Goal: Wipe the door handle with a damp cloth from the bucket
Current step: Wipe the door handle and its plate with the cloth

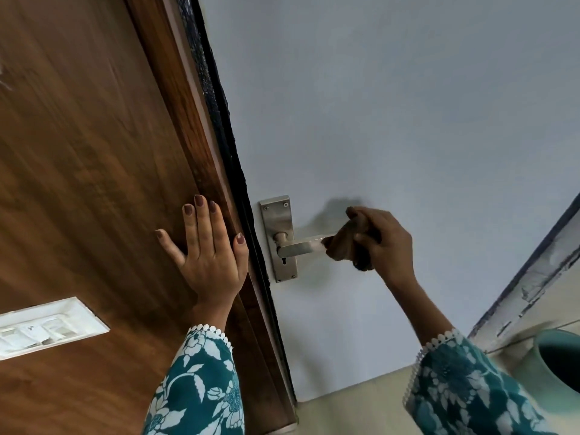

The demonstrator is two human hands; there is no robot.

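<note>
A right hand (384,243) grips a brown cloth (348,238) bunched around the free end of a steel door handle (299,246), fingers closed on the fabric. To its left, the left hand (207,252) lies open and flat against the wooden frame (125,152). A teal bucket (546,372) sits below the right forearm.

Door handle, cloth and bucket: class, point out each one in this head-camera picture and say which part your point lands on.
Door handle (299,246): head view, on the bare lever between pivot and cloth.
Cloth (343,243): head view, on the brown fold wrapped over the lever's end.
Bucket (547,364): head view, on its teal rim, lower right.
</note>
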